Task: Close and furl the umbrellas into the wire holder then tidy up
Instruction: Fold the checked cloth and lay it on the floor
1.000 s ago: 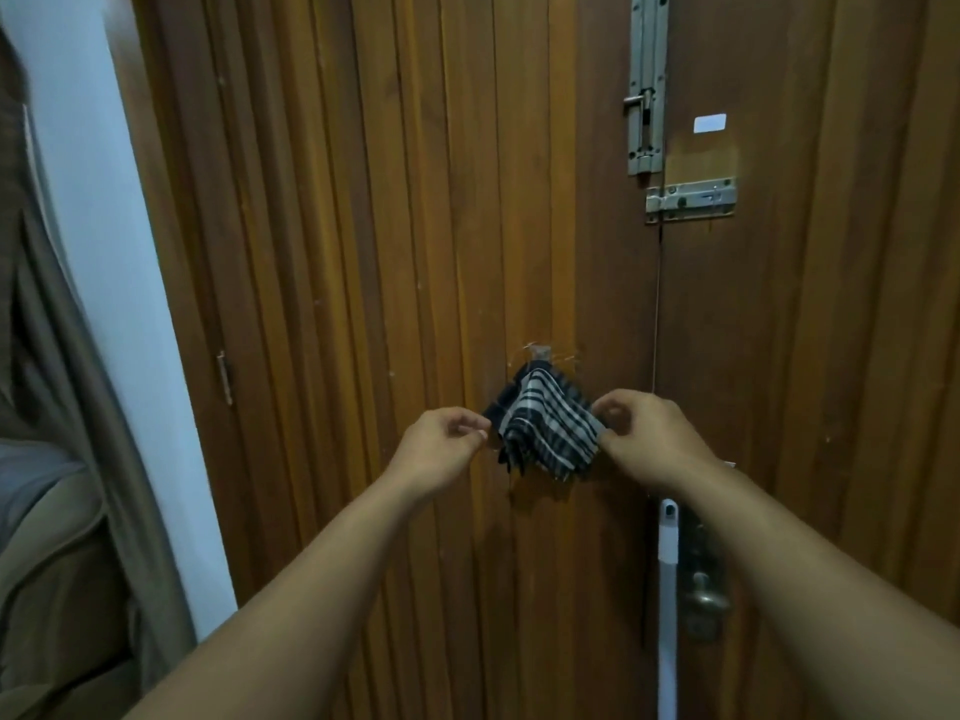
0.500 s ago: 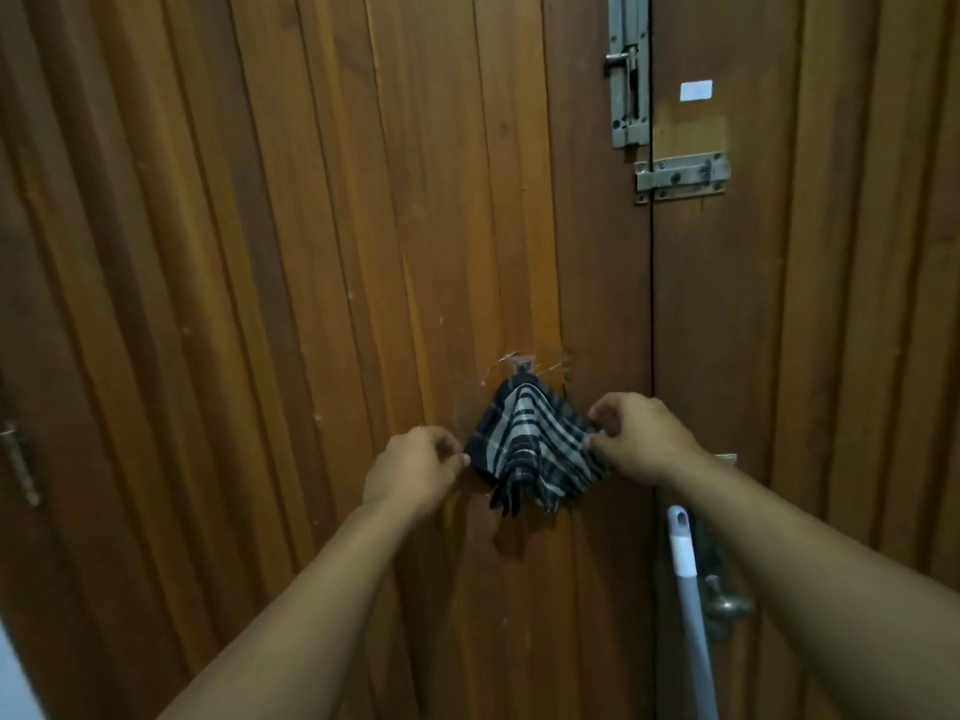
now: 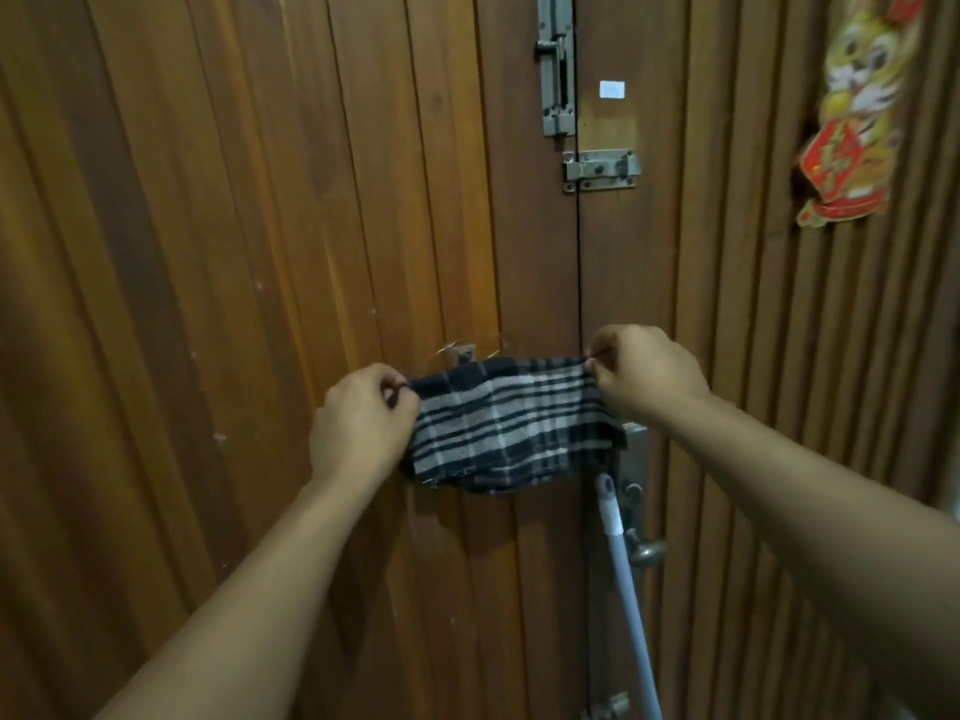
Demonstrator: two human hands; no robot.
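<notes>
A dark checked cloth (image 3: 511, 426) with white stripes is stretched flat in front of a wooden door (image 3: 260, 252). My left hand (image 3: 361, 426) pinches its upper left corner. My right hand (image 3: 647, 371) pinches its upper right corner, slightly higher. Just above the cloth's left part, a small wire hook (image 3: 460, 353) sticks out of the door. No umbrella and no wire holder are in view.
A white pole (image 3: 626, 579) leans against the door below the cloth. A metal door handle (image 3: 644, 550) and lock plate sit beside it. Two slide bolts (image 3: 556, 65) are higher up. A red and yellow paper decoration (image 3: 852, 111) hangs at the upper right.
The cloth hung bunched from the hook with my hands at its sides. Both hands have now pulled it apart, spreading it wide and level. The view has shifted right.
</notes>
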